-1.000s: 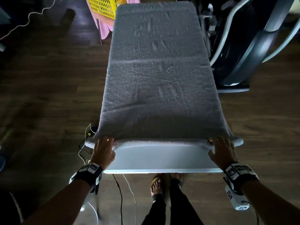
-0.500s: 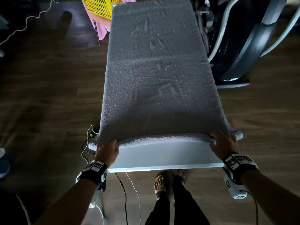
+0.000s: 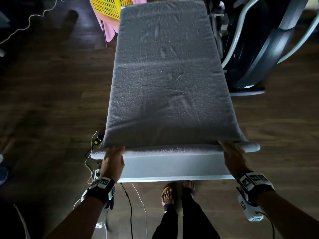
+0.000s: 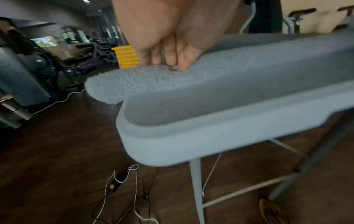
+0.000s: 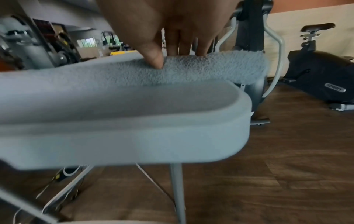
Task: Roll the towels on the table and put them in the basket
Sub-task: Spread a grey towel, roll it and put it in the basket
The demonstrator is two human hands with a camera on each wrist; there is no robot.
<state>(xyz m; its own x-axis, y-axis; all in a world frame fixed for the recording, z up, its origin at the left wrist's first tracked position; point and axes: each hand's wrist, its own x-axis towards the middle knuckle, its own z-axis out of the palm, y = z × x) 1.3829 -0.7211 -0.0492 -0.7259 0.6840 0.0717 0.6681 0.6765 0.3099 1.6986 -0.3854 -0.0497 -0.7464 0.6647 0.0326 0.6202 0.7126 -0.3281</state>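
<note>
A grey towel [image 3: 165,80] lies spread lengthwise over the narrow white table [image 3: 172,168]. Its near edge is turned over into a thin roll [image 3: 172,150] that runs across the table. My left hand [image 3: 113,156] holds the roll's left end, seen close in the left wrist view as thumb and fingers [image 4: 168,65] pressing into the pile [image 4: 134,81]. My right hand [image 3: 233,156] holds the right end, its thumb [image 5: 157,62] dug into the front of the roll [image 5: 210,69] and its fingers over the top. The yellow basket [image 3: 108,6] stands beyond the table's far left corner.
A large exercise machine [image 3: 267,49] stands close along the table's right side, and an exercise bike [image 5: 316,72] further right. Pink cloth [image 3: 108,31] hangs below the basket. Cables and a power adapter [image 3: 96,140] lie on the wood floor at the left. My feet [image 3: 177,192] are under the near edge.
Both hands have pushed a little forward with the towel's near edge, which has turned over into a slightly fuller roll, further from the table's front rim.
</note>
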